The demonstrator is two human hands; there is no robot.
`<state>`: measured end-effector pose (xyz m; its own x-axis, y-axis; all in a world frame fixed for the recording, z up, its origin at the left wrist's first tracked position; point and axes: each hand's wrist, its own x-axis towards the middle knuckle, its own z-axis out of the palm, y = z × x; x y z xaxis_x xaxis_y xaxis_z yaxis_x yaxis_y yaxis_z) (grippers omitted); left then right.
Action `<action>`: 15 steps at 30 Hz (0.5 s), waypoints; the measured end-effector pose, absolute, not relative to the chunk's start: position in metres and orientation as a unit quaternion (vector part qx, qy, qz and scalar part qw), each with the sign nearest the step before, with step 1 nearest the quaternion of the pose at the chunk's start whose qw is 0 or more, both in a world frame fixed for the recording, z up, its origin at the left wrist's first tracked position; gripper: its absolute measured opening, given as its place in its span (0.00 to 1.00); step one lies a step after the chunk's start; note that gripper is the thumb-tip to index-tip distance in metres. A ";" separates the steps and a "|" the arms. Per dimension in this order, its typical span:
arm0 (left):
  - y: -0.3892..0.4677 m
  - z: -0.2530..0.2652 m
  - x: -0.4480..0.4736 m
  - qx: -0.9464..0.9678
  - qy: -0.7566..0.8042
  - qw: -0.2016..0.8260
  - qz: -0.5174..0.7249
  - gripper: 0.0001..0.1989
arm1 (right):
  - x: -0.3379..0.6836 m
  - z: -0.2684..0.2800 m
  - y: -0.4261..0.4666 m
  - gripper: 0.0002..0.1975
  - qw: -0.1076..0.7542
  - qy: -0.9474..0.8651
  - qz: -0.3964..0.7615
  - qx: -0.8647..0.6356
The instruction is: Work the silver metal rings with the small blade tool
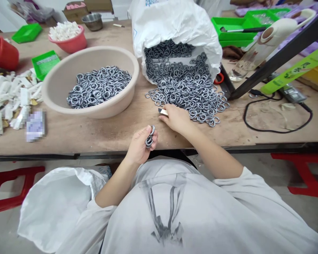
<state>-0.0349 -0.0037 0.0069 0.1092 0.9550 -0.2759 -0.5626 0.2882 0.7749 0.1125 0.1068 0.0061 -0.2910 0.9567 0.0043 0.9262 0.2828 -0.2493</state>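
My left hand (pixel 141 145) is closed around a few grey rings (pixel 149 137) just above the front edge of the table. In my right hand (pixel 175 118) is a small knife (pixel 163 112) with a pale handle and a dark tip pointing left. That hand rests at the near edge of a pile of grey rings (pixel 190 91). The pile spills from the mouth of a white sack (pixel 175 21) lying on the table. To the left, a wide beige basin (pixel 90 112) holds many more rings of the same sort.
White plastic parts (pixel 9 95) are heaped at the left, near a green tray (pixel 45 65) and a red bowl (pixel 71 43). A dark metal bar (pixel 275 56) slants across the right, beside a black cable (pixel 270 131). An open white bag (pixel 55 208) stands below the table.
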 end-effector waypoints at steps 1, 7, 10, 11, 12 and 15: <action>-0.001 0.005 -0.037 0.248 0.397 0.697 0.543 0.19 | 0.109 0.006 0.111 0.17 0.061 -0.802 0.097 -0.586; 0.009 0.000 -0.049 0.207 0.429 0.673 0.566 0.18 | 0.113 0.008 0.107 0.11 0.184 -0.792 0.275 -0.513; 0.010 -0.001 -0.044 0.204 0.431 0.692 0.542 0.21 | 0.117 0.010 0.083 0.18 0.305 -0.698 0.519 -0.388; 0.010 -0.001 -0.040 0.210 0.425 0.706 0.525 0.23 | 0.117 0.010 0.074 0.20 0.324 -0.660 0.575 -0.360; 0.009 0.000 -0.036 0.219 0.418 0.722 0.507 0.24 | 0.115 0.010 0.066 0.21 0.337 -0.630 0.608 -0.346; 0.004 0.001 -0.025 0.235 0.394 0.752 0.473 0.25 | 0.108 0.005 0.049 0.21 0.360 -0.595 0.620 -0.363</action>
<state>-0.0252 0.0045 0.0011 0.2417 0.8972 -0.3697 -0.5271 0.4413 0.7262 0.1081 0.0495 0.0049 -0.4768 0.8787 -0.0223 -0.0144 -0.0331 -0.9993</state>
